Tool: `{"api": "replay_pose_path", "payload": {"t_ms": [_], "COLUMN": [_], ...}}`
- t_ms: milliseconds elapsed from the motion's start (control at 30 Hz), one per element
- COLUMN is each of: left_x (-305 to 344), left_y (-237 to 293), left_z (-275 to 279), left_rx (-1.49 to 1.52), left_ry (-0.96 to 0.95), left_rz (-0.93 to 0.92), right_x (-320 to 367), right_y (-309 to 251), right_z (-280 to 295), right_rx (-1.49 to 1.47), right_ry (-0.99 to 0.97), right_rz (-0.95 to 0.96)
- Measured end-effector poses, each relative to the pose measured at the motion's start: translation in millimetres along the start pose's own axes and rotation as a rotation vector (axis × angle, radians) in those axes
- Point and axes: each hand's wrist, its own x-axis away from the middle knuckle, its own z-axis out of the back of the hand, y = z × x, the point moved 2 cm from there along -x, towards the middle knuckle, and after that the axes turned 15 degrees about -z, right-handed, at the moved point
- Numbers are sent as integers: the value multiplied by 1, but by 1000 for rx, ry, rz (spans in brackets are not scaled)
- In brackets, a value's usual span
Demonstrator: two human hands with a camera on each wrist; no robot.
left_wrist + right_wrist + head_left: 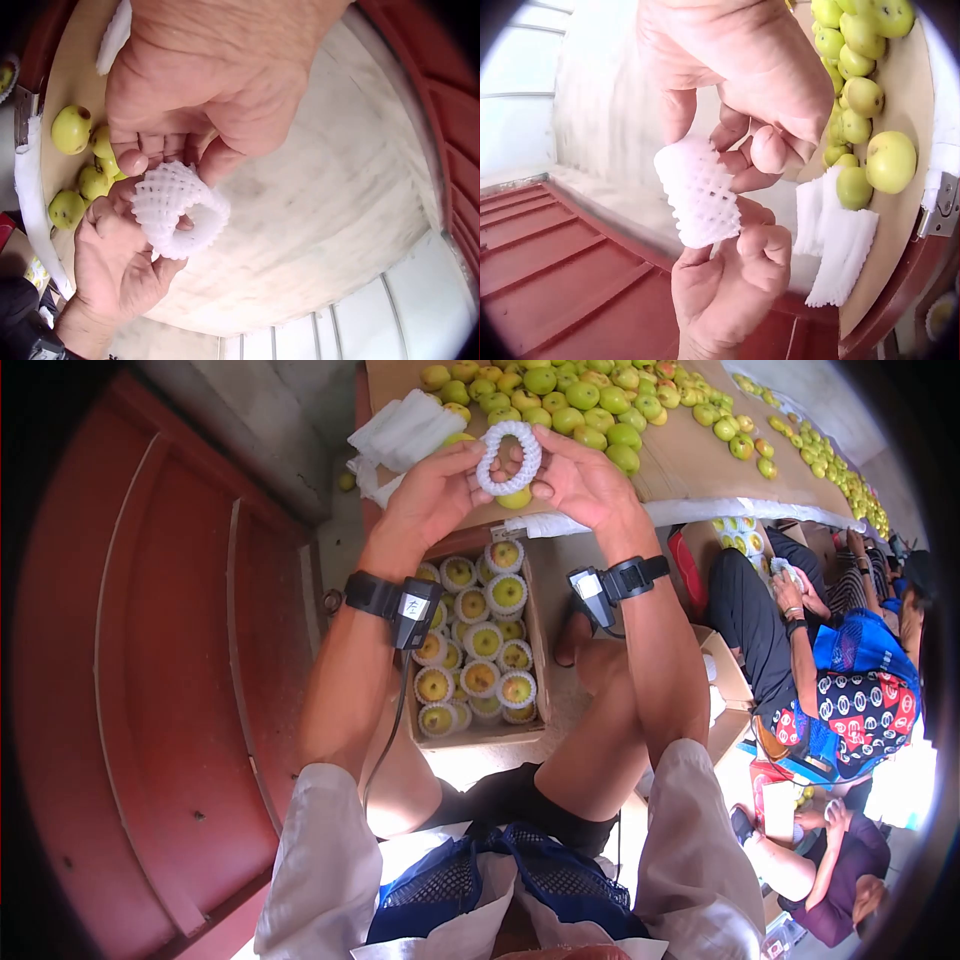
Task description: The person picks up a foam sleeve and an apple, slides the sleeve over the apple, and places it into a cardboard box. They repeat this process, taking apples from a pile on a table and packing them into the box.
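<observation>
A white foam net sleeve (509, 458), the fruit-wrapping kind, is stretched into a ring between both hands over the near edge of the table. My left hand (440, 492) pinches its left side with thumb and fingers. On the opposite side my right hand (588, 482) grips it the same way. Fingers show through the sleeve's opening in the head view, with no fruit inside. The left wrist view shows the sleeve's (178, 210) knobbly mesh and round mouth. Just below the sleeve, a yellow-green apple (514, 498) lies at the table edge.
Many green apples (580, 396) spread over the cardboard-covered table (690, 472). Flat foam sleeves (408, 430) lie stacked at its left corner. Below stands a cardboard box (541, 660) of sleeved apples. Other people (850, 670) sit at right; a red door (170, 660) stands left.
</observation>
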Motion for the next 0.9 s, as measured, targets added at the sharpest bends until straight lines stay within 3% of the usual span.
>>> {"api": "replay_pose_path", "payload": {"t_ms": [233,533,633,733,900], "left_x": [-1,-8,-9,-12,-19], "left_y": [-12,-31,-37,-43,-55], "left_z": [11,31,33,40,53], "left_rx": [-81,-176,-216,-234,-276], "left_ry": [100,272,356,394,372], "left_rz": [31,179,192,180,131], "right_x": [-7,-22,-30,-28,-29], "right_y": [7,26,30,30,31], "right_z": [19,44,63,63,51], "right_rx": [18,72,112,179,312], "right_ry": [72,433,470,456,626], "right_rz": [-32,-107,-121,-58,-3]}}
